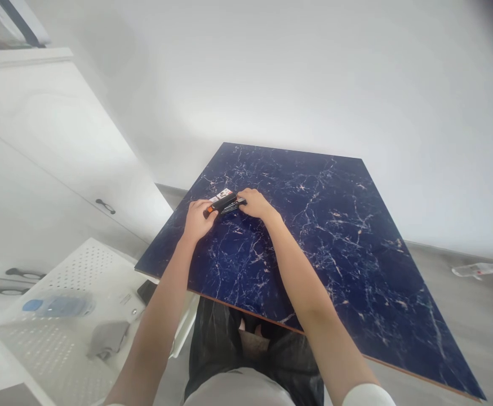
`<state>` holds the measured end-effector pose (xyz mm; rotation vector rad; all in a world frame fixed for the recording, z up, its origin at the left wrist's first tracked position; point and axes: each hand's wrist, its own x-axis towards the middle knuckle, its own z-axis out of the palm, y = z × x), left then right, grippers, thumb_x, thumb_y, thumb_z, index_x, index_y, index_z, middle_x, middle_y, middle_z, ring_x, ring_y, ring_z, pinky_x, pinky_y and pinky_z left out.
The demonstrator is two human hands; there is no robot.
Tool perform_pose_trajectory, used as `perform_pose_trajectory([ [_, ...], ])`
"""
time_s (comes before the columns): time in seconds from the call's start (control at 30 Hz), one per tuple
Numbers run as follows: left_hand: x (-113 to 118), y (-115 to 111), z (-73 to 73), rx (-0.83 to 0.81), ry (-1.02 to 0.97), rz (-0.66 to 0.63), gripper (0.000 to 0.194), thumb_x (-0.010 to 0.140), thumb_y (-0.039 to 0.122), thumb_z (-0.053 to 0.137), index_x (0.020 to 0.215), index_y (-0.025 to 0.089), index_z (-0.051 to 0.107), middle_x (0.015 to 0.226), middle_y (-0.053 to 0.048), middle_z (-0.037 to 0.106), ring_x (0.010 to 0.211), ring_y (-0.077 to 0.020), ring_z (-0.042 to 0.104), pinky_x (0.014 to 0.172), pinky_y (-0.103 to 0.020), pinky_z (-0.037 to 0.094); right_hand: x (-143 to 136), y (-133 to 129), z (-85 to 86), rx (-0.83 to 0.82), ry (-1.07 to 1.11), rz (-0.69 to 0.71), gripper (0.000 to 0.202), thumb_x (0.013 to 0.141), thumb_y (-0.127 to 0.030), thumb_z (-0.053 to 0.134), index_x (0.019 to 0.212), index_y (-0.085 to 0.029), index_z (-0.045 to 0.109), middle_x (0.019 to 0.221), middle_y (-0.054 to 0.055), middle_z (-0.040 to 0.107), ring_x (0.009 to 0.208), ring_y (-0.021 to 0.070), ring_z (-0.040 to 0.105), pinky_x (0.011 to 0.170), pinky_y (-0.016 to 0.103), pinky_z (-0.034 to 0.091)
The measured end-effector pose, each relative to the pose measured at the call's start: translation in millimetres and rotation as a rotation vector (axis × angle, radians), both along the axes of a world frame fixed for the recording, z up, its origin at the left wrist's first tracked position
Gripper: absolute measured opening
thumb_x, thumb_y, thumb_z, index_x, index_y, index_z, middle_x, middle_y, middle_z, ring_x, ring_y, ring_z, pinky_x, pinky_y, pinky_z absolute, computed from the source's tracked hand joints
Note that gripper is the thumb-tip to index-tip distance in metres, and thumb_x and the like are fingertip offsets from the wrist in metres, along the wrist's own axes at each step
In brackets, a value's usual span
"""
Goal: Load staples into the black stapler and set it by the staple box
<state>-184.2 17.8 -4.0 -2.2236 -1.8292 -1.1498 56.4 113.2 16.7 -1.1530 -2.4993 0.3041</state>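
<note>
On the blue marble-patterned table [314, 237], a black stapler with an orange patch [222, 204] lies at a slant near the left side, its black top and metal lower part set apart at an angle. My left hand [198, 219] is closed around its near left end, thumb in front. At the far right end, my right hand [255, 203] grips the stapler with bent fingers, which hide that tip. Just behind it shows a small white printed box or card [221, 194], partly covered by the stapler and my left fingers.
A white wall rises behind the table. To the left stands a white cabinet with a dark handle [105, 206]. Below it, a white perforated surface [85, 262] bears a clear bottle with a blue cap [71, 304] and a grey cloth [109, 338]. Clear plastic [483, 270] lies on the right floor.
</note>
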Motion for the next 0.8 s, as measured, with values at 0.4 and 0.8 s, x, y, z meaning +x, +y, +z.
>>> perform_pose_trajectory([
  [0.4,-1,1,1.4,-0.022,0.004,-0.021,0.017,0.089,0.029,0.067,0.103,0.021,0.072,0.115,-0.008,0.072,0.111,-0.0294,0.063,0.106,-0.048,0.046,6,-2,15.0,0.036,-0.16,0.015,0.039,0.087,-0.006,0.052,0.115,-0.024,0.072,0.116,0.009,0.068,0.106,0.026,0.061,0.093,0.035,0.046],
  [0.8,-1,0,1.0,-0.047,-0.007,-0.007,0.017,0.089,0.029,0.067,0.104,0.022,0.072,0.115,-0.008,0.072,0.112,-0.03,0.063,0.107,-0.048,0.046,2,-7,18.0,0.088,-0.071,-0.131,0.034,0.086,-0.005,0.052,0.11,-0.021,0.069,0.104,0.01,0.072,0.1,0.0273,0.061,0.085,0.035,0.047],
])
